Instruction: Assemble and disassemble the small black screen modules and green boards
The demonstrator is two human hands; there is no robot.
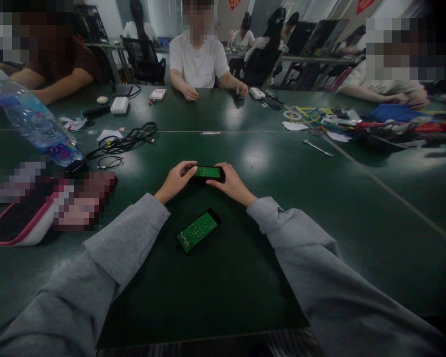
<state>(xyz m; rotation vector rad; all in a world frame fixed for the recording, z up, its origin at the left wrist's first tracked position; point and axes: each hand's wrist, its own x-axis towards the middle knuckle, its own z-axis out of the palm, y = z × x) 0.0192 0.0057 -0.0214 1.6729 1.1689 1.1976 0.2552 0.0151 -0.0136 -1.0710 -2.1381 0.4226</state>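
Between my two hands is a green circuit board [208, 172] set in a dark frame, held just over the table or against it; I cannot tell which. My left hand [179, 178] grips its left end, with the thumb along the near edge. Its right end is held by my right hand [233, 181], fingers curled at the far corner and thumb in front. Nearer to me, a second green circuit board [198, 231] with a dark end lies flat and slanted on the dark green table [223, 292].
To the left are a tilted plastic bottle [40, 121], a black cable [134, 136] and a pink-edged case [26, 213]. A wrench [317, 148] and a tangle of wires [390, 124] lie to the right. Across the table sits a person in white [198, 64], with others at both sides.
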